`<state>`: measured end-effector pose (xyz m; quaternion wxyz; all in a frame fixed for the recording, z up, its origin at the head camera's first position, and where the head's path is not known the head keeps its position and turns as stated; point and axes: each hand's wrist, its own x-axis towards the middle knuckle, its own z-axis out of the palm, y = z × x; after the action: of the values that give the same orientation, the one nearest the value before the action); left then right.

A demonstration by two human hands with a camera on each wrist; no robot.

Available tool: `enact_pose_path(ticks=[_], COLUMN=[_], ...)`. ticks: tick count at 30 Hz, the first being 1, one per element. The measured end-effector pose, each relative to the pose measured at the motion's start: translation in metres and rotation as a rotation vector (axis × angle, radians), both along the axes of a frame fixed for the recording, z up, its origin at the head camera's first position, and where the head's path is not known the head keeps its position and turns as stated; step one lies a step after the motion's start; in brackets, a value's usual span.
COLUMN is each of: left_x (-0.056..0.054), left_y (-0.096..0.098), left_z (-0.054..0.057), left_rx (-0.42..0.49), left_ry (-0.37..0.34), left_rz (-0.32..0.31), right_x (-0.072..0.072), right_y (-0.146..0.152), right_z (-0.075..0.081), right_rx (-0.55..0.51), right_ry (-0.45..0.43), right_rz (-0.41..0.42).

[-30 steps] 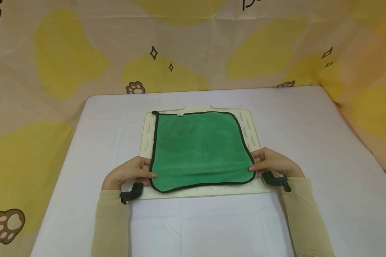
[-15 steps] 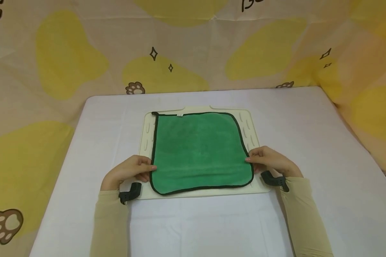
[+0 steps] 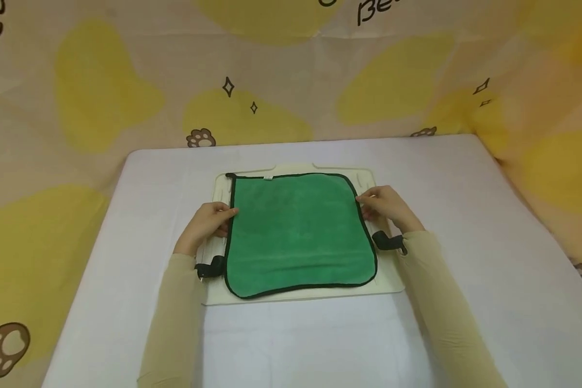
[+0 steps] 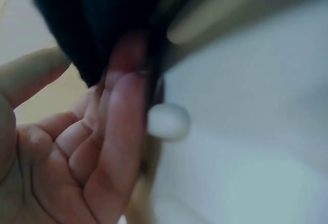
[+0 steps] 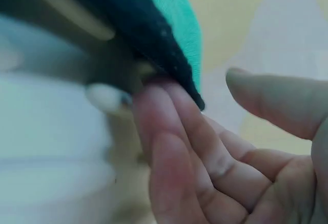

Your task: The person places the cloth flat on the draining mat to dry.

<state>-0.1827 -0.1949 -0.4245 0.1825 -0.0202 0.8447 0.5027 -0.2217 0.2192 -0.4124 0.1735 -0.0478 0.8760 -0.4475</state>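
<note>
A green towel (image 3: 296, 231) with dark edging lies spread over a cream board (image 3: 300, 295) with raised oval marks. My left hand (image 3: 207, 225) is at the towel's left edge, its thumb over the edging and the fingers beneath. At the right edge, my right hand (image 3: 385, 205) has its thumb tip near the edging. In the right wrist view, the fingers (image 5: 171, 116) touch under the dark edge while the thumb stands apart. Dark towel edging (image 4: 92, 44) hangs between thumb and fingers in the left wrist view, with a gap between them.
The board rests on a white-covered table (image 3: 300, 345). A patterned yellow and beige cloth (image 3: 291, 64) rises behind it. Black wrist mounts (image 3: 210, 268) sit below both hands. A pale rounded knob (image 4: 168, 122) shows beside the left fingers.
Both hands have moved away from the near corners along the side edges, toward the far side. The towel has stayed nearly in place. The head view has shifted slightly.
</note>
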Motion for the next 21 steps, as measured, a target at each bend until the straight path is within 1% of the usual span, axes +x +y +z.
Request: enact_pose_path(ticks=[5,8,12,16,18,19,21], left_x=[-0.016,-0.021,-0.025,-0.028,-0.028,-0.028,-0.026], left_y=[-0.001,-0.001,-0.003,-0.005,-0.004,-0.004,-0.001], left_z=[-0.005,-0.006,-0.004,-0.003,-0.004,-0.004,-0.004], left_rx=[0.017,0.017,0.019,0.039,0.046,0.038,0.029], left_ry=[0.046,0.066,0.105,0.146,0.15,0.147,0.12], left_rz=[0.022,0.044,0.082,0.139,0.161,0.167,0.162], right_x=[-0.018,-0.025,-0.033,-0.04,-0.04,-0.039,-0.036], right_y=[-0.011,-0.016,-0.023,-0.026,-0.025,-0.025,-0.022], right_z=[-0.004,-0.008,-0.009,-0.007,-0.007,-0.008,-0.01], right_rx=[0.07,0.067,0.042,0.017,0.01,0.008,0.015], right_ry=[0.09,0.125,0.157,0.232,0.261,0.262,0.232], right_rz=[-0.032,-0.058,-0.12,-0.18,-0.2,-0.208,-0.214])
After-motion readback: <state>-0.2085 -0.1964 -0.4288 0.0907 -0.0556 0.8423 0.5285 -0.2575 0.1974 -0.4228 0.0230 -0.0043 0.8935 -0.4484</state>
